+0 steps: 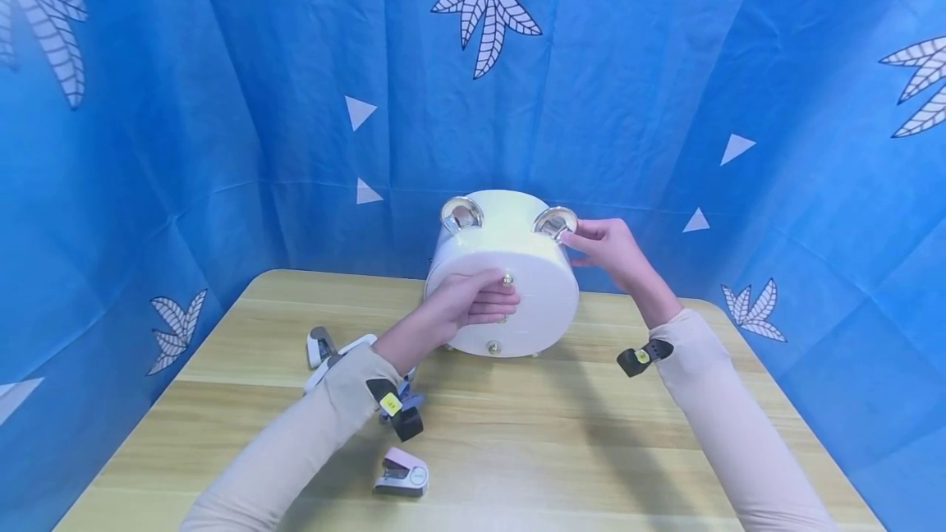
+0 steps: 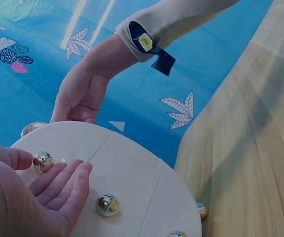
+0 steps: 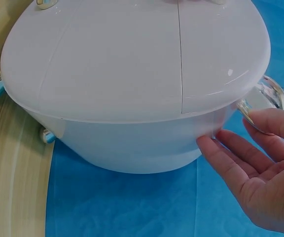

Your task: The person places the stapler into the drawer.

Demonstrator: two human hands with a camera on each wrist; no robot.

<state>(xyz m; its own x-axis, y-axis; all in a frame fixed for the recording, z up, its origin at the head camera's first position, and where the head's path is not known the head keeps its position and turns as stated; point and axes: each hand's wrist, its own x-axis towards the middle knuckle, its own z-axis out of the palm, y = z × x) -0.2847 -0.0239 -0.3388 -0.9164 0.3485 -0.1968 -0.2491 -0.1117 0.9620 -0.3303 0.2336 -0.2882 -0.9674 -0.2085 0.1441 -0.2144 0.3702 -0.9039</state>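
Observation:
A white rounded drawer box point(image 1: 547, 302) with gold knobs, small gold feet and two gold-rimmed ears stands at the back of the table. My left hand point(image 1: 473, 302) is at its front, thumb and fingers around the top gold knob point(image 2: 42, 162). Below that knob sits another round gold knob point(image 2: 107, 205). On the box's right side, my right hand point(image 1: 606, 249) pinches the right ear point(image 1: 556, 222) between thumb and fingers, while other fingertips touch the side wall point(image 3: 147, 143). The left ear point(image 1: 461, 213) is untouched.
A pink and white mini stapler point(image 1: 402, 473) lies on the wooden table point(image 1: 510, 450) at the front. Farther left, a grey and white stapler point(image 1: 320, 347) lies among other items, partly hidden behind my left forearm. A blue patterned curtain point(image 1: 473, 130) hangs behind the table.

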